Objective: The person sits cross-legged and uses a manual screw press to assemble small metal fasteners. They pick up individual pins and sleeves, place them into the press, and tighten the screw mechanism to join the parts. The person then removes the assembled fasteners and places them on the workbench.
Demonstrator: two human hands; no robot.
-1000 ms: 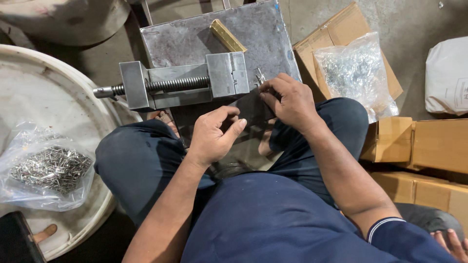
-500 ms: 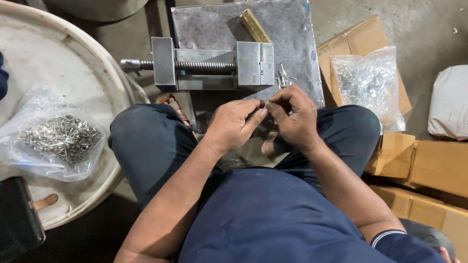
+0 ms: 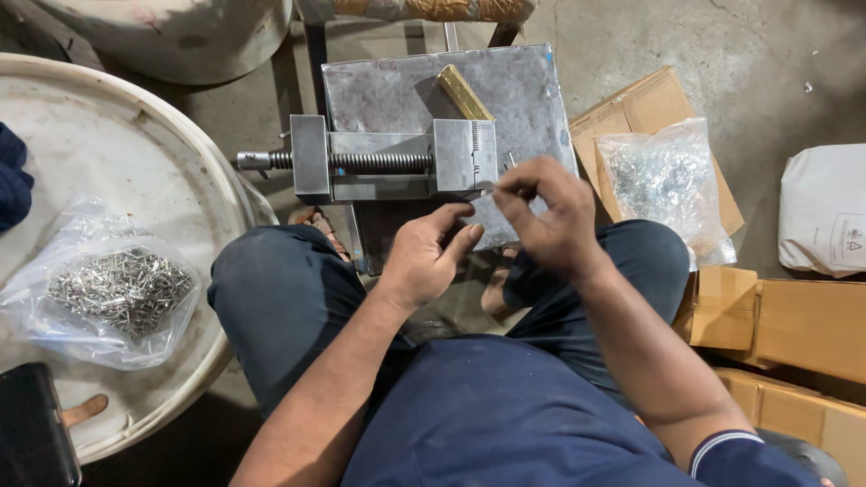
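A grey steel vise [image 3: 388, 162] with a long screw lies on a metal block [image 3: 532, 99], and a brass bar [image 3: 465, 93] rests behind it. My right hand [image 3: 546, 216] is at the vise's right jaw, thumb and forefinger pinched on a small thin metal pin [image 3: 493, 191]. My left hand [image 3: 428, 257] hovers just below the vise over my lap. Its fingers are loosely spread, with nothing visible in them. Both hands sit above my dark blue trousers.
A clear bag of metal pins [image 3: 117, 289] lies on a round white lid [image 3: 135, 153] at left, beside a dark phone [image 3: 32, 424]. At right are another bag of small parts [image 3: 663, 185], cardboard boxes [image 3: 803, 320] and a white sack [image 3: 825, 212].
My hands were together over my lap; now they have parted. The right hand has lifted to the vise jaw with the pin, and the left has opened.
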